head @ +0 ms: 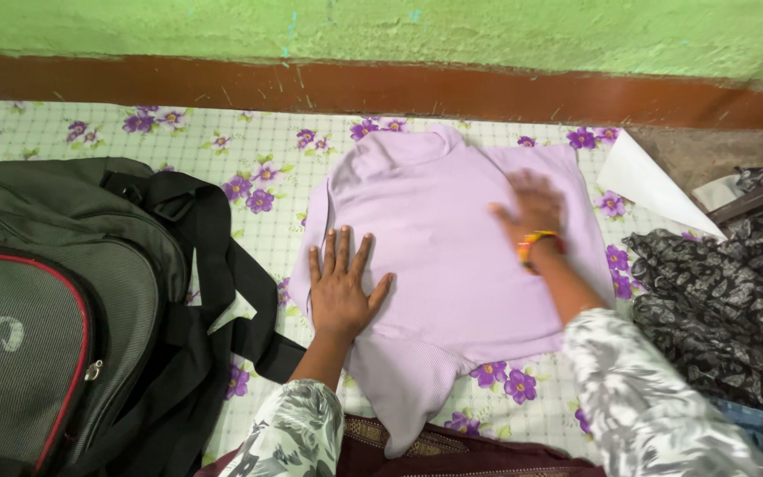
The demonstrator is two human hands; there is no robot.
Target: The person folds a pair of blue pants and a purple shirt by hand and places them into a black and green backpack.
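Note:
A pale lilac knitted top [439,238] lies spread flat on a white bedsheet printed with purple flowers [249,150]. My left hand [342,287] rests flat on the top's left part, fingers spread. On the upper right part of the top, my right hand [533,208] presses down palm first and looks blurred; a yellow and orange band circles its wrist. Neither hand holds anything. Both my sleeves are grey and white patterned.
A large black and grey backpack [64,300] with red piping and loose straps lies at the left. At the right lie a dark patterned cloth [726,291] and a white sheet of paper [651,181]. A green wall with a brown band runs along the far edge.

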